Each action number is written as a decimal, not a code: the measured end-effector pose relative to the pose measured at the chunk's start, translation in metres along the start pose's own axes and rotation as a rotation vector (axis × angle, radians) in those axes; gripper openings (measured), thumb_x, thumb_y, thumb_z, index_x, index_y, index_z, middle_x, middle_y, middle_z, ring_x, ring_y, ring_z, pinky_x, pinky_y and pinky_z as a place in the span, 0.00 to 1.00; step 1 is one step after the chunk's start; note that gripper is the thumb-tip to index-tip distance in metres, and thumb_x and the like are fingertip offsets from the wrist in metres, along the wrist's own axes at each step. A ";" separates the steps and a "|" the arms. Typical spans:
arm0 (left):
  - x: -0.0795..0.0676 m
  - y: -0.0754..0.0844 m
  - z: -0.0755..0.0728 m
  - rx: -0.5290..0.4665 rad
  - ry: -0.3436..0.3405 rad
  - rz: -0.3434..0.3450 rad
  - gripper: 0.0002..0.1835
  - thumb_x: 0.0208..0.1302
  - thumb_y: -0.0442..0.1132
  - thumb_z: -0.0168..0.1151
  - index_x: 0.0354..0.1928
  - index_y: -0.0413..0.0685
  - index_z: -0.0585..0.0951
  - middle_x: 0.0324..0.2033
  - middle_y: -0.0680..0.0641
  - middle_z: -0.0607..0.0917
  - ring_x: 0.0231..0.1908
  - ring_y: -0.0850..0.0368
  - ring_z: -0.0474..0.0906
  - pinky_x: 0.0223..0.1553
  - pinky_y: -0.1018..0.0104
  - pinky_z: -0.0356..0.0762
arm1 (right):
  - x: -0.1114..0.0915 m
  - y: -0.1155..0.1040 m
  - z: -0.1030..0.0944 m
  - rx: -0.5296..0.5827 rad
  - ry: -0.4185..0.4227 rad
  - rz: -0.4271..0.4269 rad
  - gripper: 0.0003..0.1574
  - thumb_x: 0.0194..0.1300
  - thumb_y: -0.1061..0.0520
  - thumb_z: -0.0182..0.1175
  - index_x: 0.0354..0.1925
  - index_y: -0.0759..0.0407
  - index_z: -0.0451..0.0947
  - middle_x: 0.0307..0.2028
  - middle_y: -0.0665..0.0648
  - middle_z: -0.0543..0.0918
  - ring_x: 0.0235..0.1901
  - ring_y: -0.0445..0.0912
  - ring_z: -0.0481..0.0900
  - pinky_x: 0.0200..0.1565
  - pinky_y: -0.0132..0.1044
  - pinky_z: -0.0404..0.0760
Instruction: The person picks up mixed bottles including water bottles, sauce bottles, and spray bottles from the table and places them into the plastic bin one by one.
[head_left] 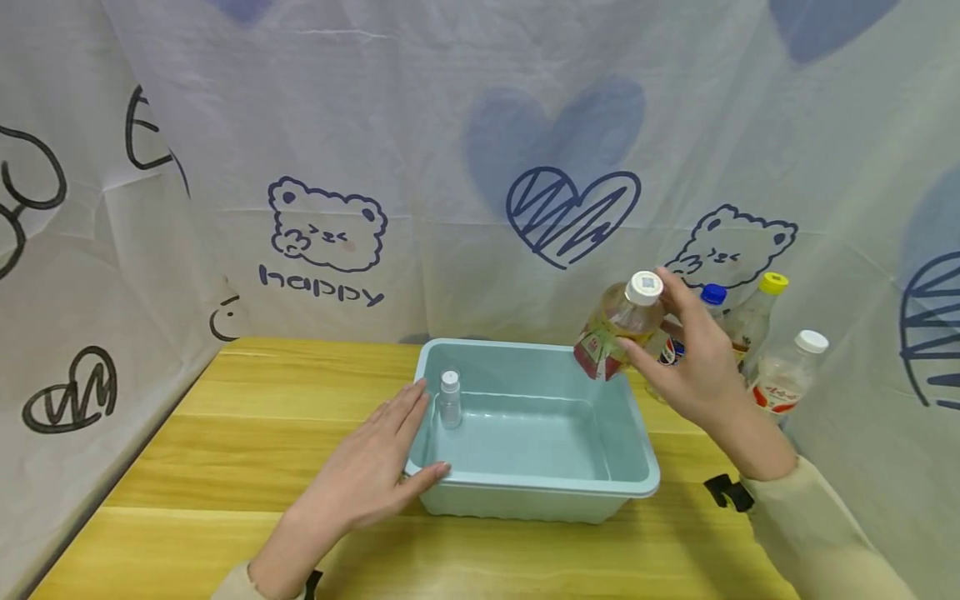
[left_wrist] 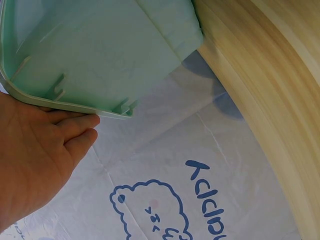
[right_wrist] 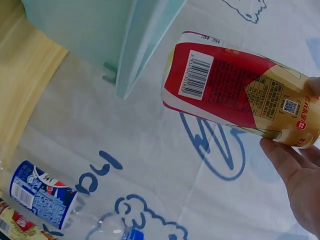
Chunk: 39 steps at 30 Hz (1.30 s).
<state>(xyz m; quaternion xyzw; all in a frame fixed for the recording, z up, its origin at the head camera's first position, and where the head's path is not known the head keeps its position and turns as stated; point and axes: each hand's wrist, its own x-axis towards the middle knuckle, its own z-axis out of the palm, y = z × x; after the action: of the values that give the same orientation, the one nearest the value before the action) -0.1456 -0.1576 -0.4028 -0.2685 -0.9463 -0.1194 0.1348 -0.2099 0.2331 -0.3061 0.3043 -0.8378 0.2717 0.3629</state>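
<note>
Right hand (head_left: 696, 362) grips bottle (head_left: 600, 340) with barcode (right_wrist: 196, 75); left hand (head_left: 375, 462), straight-fingered, touches tub (head_left: 532, 483); curtain (head_left: 450, 275) reads "happy".

A cream sleeve (head_left: 817, 533) fills the head view's lower right, a black strap (head_left: 729, 493) beside its cuff; bottom left of centre, a matching sleeve (head_left: 240, 585) and black strip (head_left: 312, 583).

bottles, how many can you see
5: small bottle in the tub, large bottle in the right hand, three bottles right of the tub; others may be hidden.
</note>
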 end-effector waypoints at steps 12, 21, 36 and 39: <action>0.000 0.000 -0.001 0.003 -0.010 -0.007 0.50 0.74 0.70 0.49 0.80 0.35 0.59 0.81 0.38 0.55 0.79 0.42 0.54 0.77 0.47 0.60 | 0.020 -0.005 0.019 0.117 -0.134 -0.151 0.66 0.52 0.70 0.79 0.81 0.63 0.53 0.66 0.66 0.76 0.60 0.60 0.81 0.51 0.49 0.89; -0.001 0.001 -0.001 -0.006 -0.009 -0.010 0.50 0.74 0.70 0.49 0.80 0.35 0.59 0.81 0.38 0.55 0.80 0.42 0.53 0.77 0.47 0.60 | 0.038 -0.013 0.038 0.180 -0.316 -0.186 0.61 0.59 0.64 0.77 0.81 0.61 0.53 0.64 0.66 0.76 0.59 0.59 0.81 0.51 0.49 0.89; 0.001 0.000 0.000 0.000 -0.011 -0.013 0.51 0.73 0.71 0.49 0.79 0.35 0.59 0.81 0.38 0.55 0.79 0.42 0.54 0.76 0.47 0.61 | 0.061 -0.028 0.060 0.320 -0.575 -0.054 0.55 0.63 0.59 0.76 0.79 0.56 0.57 0.67 0.62 0.76 0.60 0.59 0.82 0.54 0.47 0.88; 0.000 0.000 0.000 -0.003 -0.012 -0.017 0.51 0.73 0.71 0.49 0.79 0.36 0.60 0.81 0.39 0.55 0.79 0.42 0.54 0.76 0.47 0.61 | 0.065 -0.030 0.066 0.366 -0.611 -0.007 0.54 0.62 0.60 0.76 0.78 0.55 0.58 0.67 0.61 0.76 0.60 0.59 0.82 0.54 0.48 0.88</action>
<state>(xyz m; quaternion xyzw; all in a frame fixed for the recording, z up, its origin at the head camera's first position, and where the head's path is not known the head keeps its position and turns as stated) -0.1454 -0.1575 -0.4025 -0.2613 -0.9492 -0.1205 0.1275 -0.2534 0.1481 -0.2879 0.4344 -0.8440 0.3125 0.0358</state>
